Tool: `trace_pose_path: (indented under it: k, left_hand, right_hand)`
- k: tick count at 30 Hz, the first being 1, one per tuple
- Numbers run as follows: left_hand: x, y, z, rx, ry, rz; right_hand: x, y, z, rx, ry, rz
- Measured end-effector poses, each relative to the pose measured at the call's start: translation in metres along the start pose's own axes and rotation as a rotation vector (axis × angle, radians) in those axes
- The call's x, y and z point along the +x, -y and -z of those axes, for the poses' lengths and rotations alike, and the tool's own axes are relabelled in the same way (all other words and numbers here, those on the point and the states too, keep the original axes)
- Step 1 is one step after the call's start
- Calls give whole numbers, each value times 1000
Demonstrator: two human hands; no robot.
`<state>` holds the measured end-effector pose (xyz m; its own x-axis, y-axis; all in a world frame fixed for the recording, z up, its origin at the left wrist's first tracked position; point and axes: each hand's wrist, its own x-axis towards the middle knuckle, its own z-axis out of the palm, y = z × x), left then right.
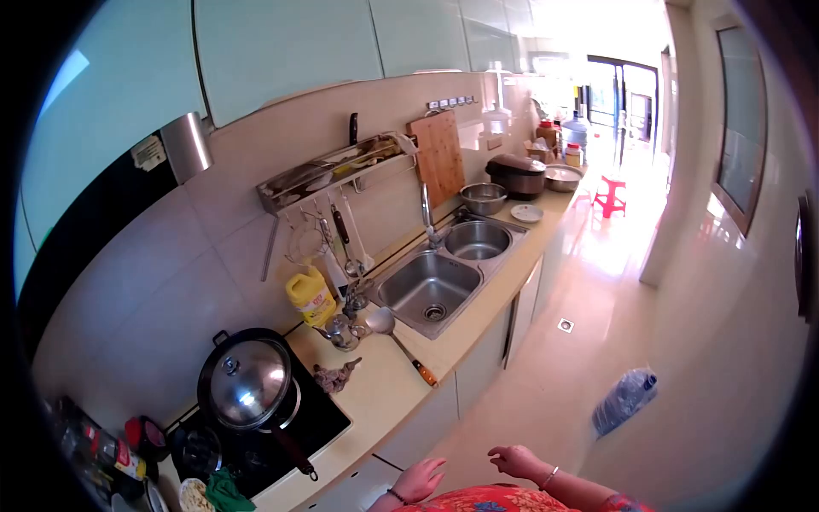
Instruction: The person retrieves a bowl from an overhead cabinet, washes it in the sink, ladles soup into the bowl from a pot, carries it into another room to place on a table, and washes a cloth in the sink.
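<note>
Low in the view, my left hand [418, 480] hangs in front of the red patterned clothing, its fingers apart and nothing in it. To its right my right hand [519, 462] is also empty, with fingers loosely spread. Neither touches the counter [388, 401]. Nearest on the counter lies a spatula [399, 343] with a wooden handle, beside a crumpled cloth [335, 375] and a small metal kettle [341, 333]. A lidded wok [252, 384] stands on the black stove [324, 422] at the left.
A double sink [432, 290] lies beyond the yellow jug [310, 296]. Farther back are a metal bowl [484, 198], a white plate [526, 213], a dark cooker [514, 175] and a cutting board [437, 158]. On the floor stand a wrapped bottle [625, 401] and a red stool [609, 197].
</note>
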<state>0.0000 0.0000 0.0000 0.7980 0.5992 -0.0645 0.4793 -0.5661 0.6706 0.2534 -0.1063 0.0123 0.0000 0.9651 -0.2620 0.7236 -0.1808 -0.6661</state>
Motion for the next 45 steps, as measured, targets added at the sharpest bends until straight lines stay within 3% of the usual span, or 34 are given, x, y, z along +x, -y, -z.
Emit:
trace_pose_path:
  k: [2, 3, 4, 7, 12, 14, 17, 21, 25, 29, 32, 33, 36, 41, 45]
  left_hand:
    - [10, -28, 30, 10, -50, -134]
    - [92, -62, 19, -42, -97, -149]
    - [122, -69, 32, -46, -122, -188]
    - [148, -72, 74, -28, -110, -201]
    - [213, -50, 77, -167, -175, -238]
    - [239, -49, 85, -503, -179, -52]
    - [282, -52, 105, -594, -271, 91]
    - [336, -16, 110, -639, -390, 93]
    - [385, -2, 126, -856, -402, 245]
    - [461, 18, 168, -968, -666, 213]
    - [522, 39, 182, -1014, -744, 242]
    - [539, 46, 185, -1014, -771, 276]
    - [592, 73, 183, -1223, -850, 351]
    - [658, 103, 198, -1588, -976, 254]
    - [677, 111, 197, -1696, -999, 120]
  right_hand:
    - [1, 9, 5, 162, -46, -25]
    - [20, -34, 79, 93, -35, -35]
    - [38, -38, 101, 107, -58, -30]
    - [83, -17, 111, 195, -58, -14]
    - [157, -32, 145, 205, -84, 54]
    - [192, -44, 162, 218, -74, 105]
    - [251, -66, 197, 133, -72, 137]
    - [346, -83, 248, 99, -130, 167]
    - [446, -98, 306, -3, -201, 145]
    - [569, -87, 377, -118, -279, 175]
    - [649, -91, 410, -251, -429, 299]
    - [662, -86, 416, -278, -479, 295]
    - [707, -92, 418, -437, -352, 235]
    - [803, -141, 406, -565, -144, 354]
    - [800, -152, 399, -584, -269, 456]
